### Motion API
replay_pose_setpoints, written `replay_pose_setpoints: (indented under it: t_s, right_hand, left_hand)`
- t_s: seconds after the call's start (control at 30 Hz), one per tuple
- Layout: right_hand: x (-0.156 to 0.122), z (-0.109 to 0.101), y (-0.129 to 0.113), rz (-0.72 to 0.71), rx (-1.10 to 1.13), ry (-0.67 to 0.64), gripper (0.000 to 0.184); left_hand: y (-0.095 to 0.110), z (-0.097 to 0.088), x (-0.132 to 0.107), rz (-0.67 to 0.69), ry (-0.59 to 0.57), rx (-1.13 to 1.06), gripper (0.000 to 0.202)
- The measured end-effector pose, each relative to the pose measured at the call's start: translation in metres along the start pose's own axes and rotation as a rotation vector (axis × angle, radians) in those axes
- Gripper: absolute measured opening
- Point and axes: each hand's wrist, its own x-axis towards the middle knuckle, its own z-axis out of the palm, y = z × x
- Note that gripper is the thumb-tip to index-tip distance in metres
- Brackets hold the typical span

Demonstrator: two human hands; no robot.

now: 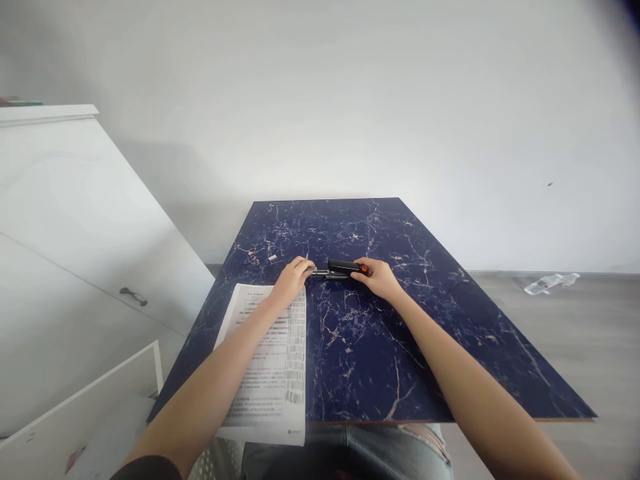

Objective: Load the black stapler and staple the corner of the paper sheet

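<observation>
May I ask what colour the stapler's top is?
The stapler's top is black with an orange spot, in the head view.

The stapler [343,266] is black with an orange spot. The tabletop [350,347] is navy, marbled with white and tan veins. The printed sheets [265,380] are white with black text; my jeans [385,452], faded blue.

- My bench [360,367] stands before the wall [350,100], right of the cabinet [100,220].
- The stapler [343,267] is between my left hand [294,276] and right hand [379,277].
- Papers [265,400] lie on the bench's left, nearer me.
</observation>
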Motion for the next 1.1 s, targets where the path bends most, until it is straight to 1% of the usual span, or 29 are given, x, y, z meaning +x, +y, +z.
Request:
replay_pose_setpoints:
  t_s: [0.2, 0.47, 0.73, 0.9, 1.1]
  right_hand:
    - [0.0003, 0.001, 0.0026, 0.001, -0.006, 0.006, 0.034]
    - [0.0007, 0.0015, 0.0016, -0.003, -0.011, 0.004, 0.034]
    - [0.001, 0.0011, -0.0006, -0.007, -0.023, -0.001, 0.034]
    - [0.0011, 0.0008, -0.0019, -0.002, -0.032, 0.01, 0.035]
    - [0.0013, 0.0009, -0.0015, -0.001, -0.029, 0.003, 0.031]
  left_hand:
    - [-0.0013, 0.0055, 0.0009, -0.002, -0.035, 0.03, 0.018]
    - [-0.003, 0.0078, 0.0013, 0.025, -0.041, 0.032, 0.02]
    - [0.0015, 0.0063, 0.0017, 0.013, -0.048, 0.016, 0.019]
    - [0.0006, 0.0075, 0.0014, 0.024, -0.067, 0.016, 0.02]
    - [-0.0006, 0.0081, 0.0011, 0.034, -0.063, -0.026, 0.019]
